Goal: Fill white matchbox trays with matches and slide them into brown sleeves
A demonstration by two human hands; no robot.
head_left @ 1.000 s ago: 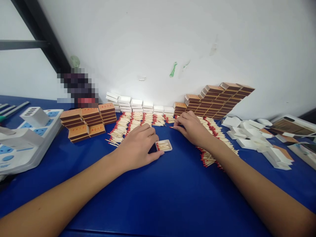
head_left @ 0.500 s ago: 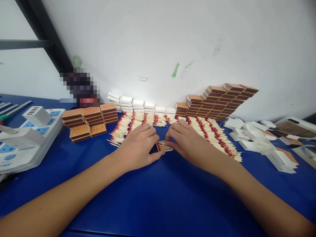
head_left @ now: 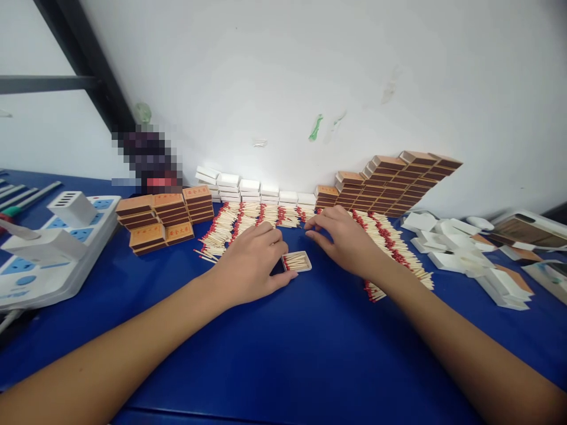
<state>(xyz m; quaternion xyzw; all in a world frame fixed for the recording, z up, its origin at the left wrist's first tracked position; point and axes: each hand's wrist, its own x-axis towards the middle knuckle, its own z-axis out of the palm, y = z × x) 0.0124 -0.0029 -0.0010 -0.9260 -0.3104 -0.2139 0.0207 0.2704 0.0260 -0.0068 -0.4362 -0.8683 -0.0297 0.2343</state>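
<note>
A small white matchbox tray (head_left: 309, 269) lies on the blue table, with red-tipped matches (head_left: 296, 261) inside it. My left hand (head_left: 252, 262) grips the tray's left end between thumb and fingers. To the right of the tray, my right hand (head_left: 343, 239) is over the loose matches, fingers apart and nothing seen in them. Rows of loose matches (head_left: 394, 245) spread behind and beside both hands; my hands and forearms cover part of them.
Stacked closed matchboxes stand at left (head_left: 166, 212) and back right (head_left: 390, 183). White trays (head_left: 250, 189) are piled along the wall. Loose white trays and sleeves (head_left: 465, 251) lie in a heap at right. A power strip (head_left: 84, 265) with plugs sits at far left.
My right hand has drawn away from the tray toward the right, and its fingers have opened. The matches in the tray now show more fully. My left hand stays at the tray.
</note>
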